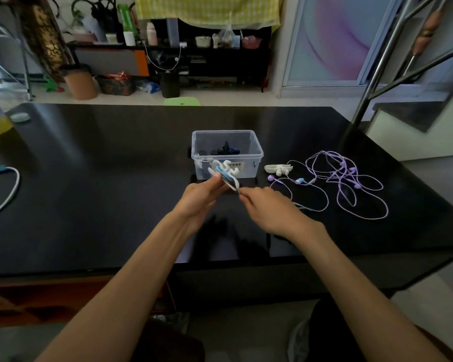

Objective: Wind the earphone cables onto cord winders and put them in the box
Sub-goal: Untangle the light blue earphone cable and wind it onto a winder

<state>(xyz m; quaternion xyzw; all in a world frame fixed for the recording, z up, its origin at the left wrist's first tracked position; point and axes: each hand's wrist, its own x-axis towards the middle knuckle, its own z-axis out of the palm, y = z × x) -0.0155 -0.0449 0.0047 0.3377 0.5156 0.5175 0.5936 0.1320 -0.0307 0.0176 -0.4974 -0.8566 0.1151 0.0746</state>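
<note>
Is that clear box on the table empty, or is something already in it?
Not empty. The lidless box already holds something dark, visible through its clear walls.

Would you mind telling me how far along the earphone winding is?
Done: one dark wound set lies in the clear box. In hand: the left hand grips a white winder wrapped with blue cable, and the right hand pinches its loose end. Left: a spare winder and the purple earphones, unwound on the table.

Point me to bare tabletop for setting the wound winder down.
Bare: black table left of the clear plastic box, and behind it. Crowded: right of the box, where a white cord winder and tangled purple earphone cables lie.
</note>
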